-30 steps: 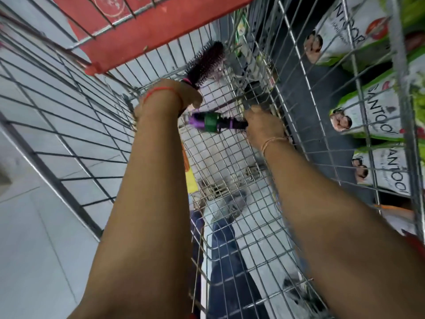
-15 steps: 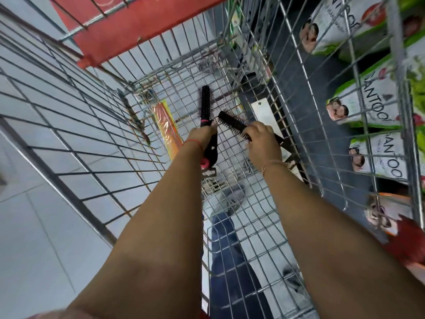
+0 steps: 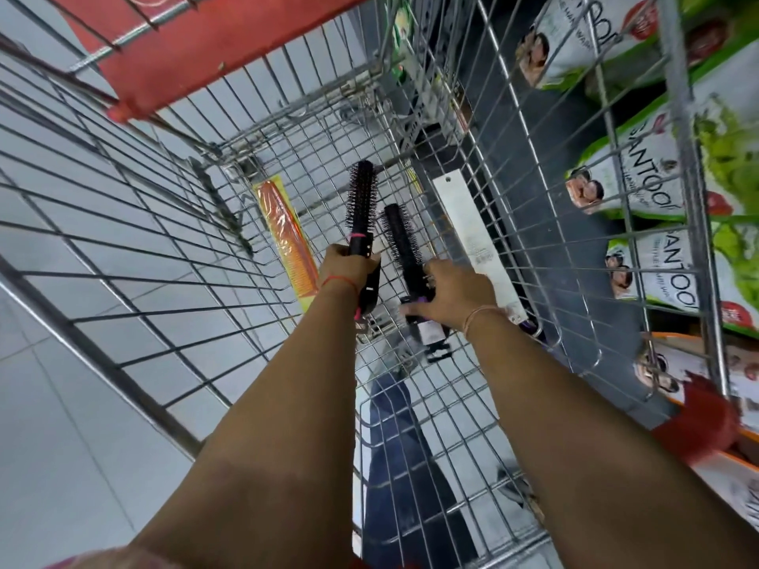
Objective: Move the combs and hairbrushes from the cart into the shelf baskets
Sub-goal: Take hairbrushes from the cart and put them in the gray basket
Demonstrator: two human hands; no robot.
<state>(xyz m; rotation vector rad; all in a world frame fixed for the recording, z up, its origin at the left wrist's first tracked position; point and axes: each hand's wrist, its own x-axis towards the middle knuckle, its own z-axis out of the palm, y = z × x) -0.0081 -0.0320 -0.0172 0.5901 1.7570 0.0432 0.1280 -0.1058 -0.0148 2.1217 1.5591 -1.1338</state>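
Observation:
Both my arms reach down into a wire shopping cart (image 3: 135, 277). My left hand (image 3: 345, 269) grips the handle of a black round hairbrush (image 3: 361, 199) with a pink band, its bristle head pointing away from me. My right hand (image 3: 456, 293) holds a second black round hairbrush (image 3: 400, 240) by its purple-trimmed handle, fingers spread over it. On the cart floor lies an orange comb (image 3: 287, 236) in clear wrapping, left of the brushes. A white packaged card (image 3: 468, 236) rests along the cart's right side.
The cart's red child-seat flap (image 3: 213, 47) stands at the far end. Green and white product packs (image 3: 657, 186) fill shelves beyond the cart's right wall. Grey floor tiles (image 3: 61, 425) show through the mesh on the left.
The left brush came down from high near the red flap to low inside the cart. My right hand turned its brush from crosswise to pointing away, beside the left one.

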